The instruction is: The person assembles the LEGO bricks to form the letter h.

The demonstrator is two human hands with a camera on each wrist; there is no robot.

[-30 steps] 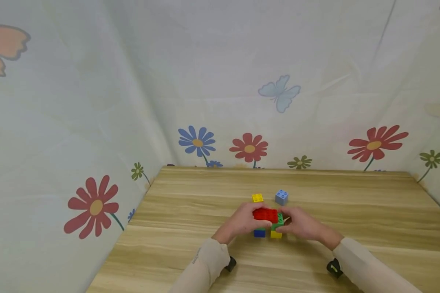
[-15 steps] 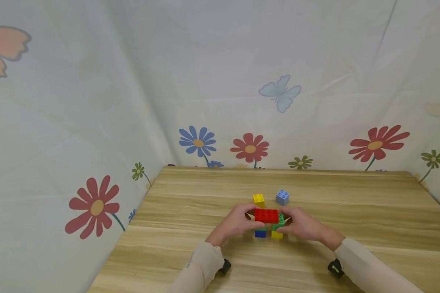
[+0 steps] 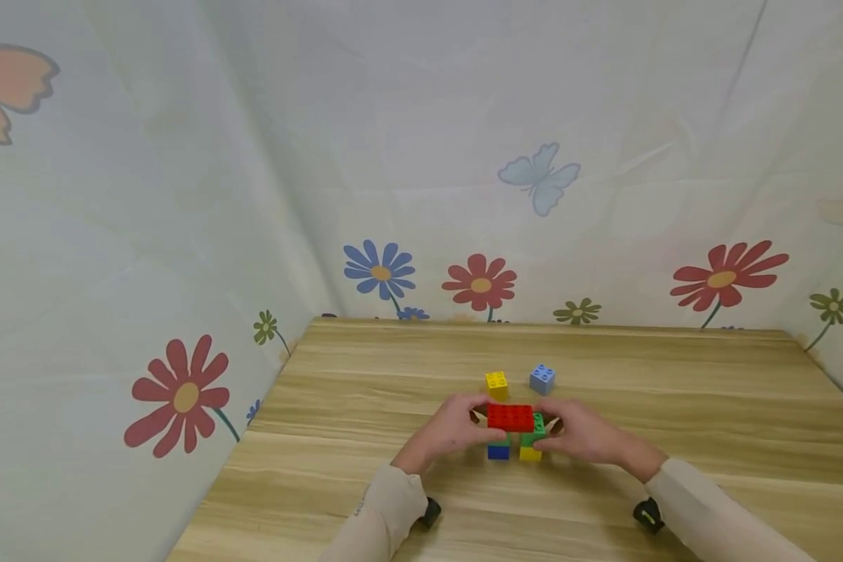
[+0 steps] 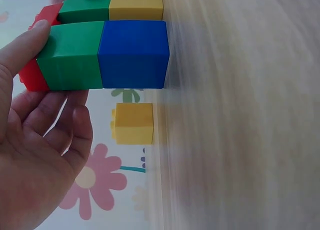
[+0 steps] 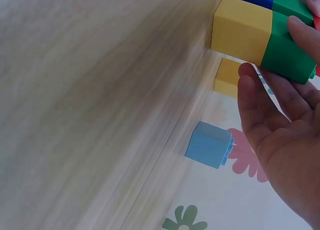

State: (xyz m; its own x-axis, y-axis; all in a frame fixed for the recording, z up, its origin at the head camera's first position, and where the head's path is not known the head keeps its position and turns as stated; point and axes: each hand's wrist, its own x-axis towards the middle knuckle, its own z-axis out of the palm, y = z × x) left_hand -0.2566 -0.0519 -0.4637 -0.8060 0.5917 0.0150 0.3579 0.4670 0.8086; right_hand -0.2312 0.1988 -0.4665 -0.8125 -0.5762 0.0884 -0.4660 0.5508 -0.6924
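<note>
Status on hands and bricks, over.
Left hand pinching red brick; right hand gripping green-yellow stack. Red brick atop that and green-blue stack. Loose yellow brick, light-blue brick behind, seemingly out of the way.

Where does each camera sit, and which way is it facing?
Head: on the person's head, facing forward and down at the red brick; left hand, right hand and sleeves show.
Left wrist: on that wrist, facing the green-and-blue stack; the left hand shows, plus a bit of the right.
Right wrist: on that wrist, facing the green-and-yellow stack; the right hand shows, plus a bit of the left.
Both wrist views share the loose yellow brick.
</note>
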